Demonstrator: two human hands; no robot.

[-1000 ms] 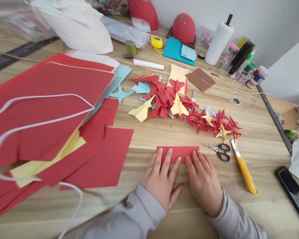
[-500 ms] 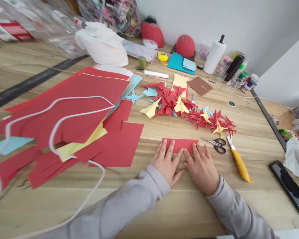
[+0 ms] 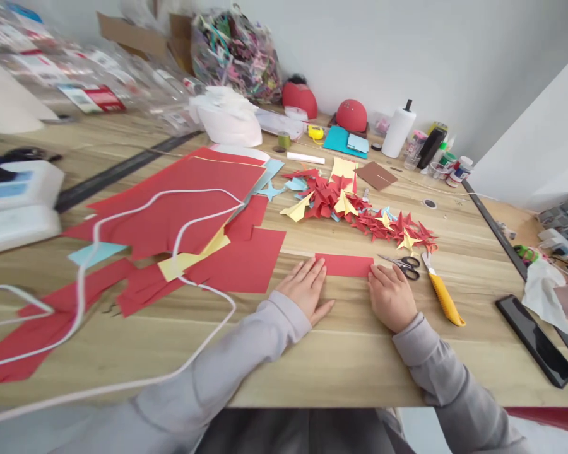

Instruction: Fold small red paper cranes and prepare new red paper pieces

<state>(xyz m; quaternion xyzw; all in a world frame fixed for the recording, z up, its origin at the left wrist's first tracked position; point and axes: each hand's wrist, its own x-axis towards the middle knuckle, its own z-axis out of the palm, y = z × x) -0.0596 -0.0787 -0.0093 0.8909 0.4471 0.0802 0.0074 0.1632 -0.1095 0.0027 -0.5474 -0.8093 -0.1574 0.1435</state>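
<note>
A folded strip of red paper (image 3: 344, 265) lies flat on the wooden table in front of me. My left hand (image 3: 307, 291) rests flat at its left end, fingers together and thumb spread out to the side. At the opposite end, the fingertips of my right hand (image 3: 392, 296) press on the strip's edge, with the fingers slightly bent and lying on the table. Just beyond the right hand are black-handled scissors (image 3: 408, 267). A yellow-handled utility knife (image 3: 442, 291) lies further right.
Folded red, yellow and blue paper stars (image 3: 341, 202) form a heap behind the strip. Red paper sheets (image 3: 184, 202) cover the left side, with a white cord (image 3: 208, 289) looped across them. A black phone (image 3: 534, 340) lies at right. Bottles and tubs (image 3: 435, 148) stand at the back.
My hands have moved apart from the strip's middle to its two ends, uncovering most of the red paper. The camera view has shifted, showing more of the left side and the table's front edge.
</note>
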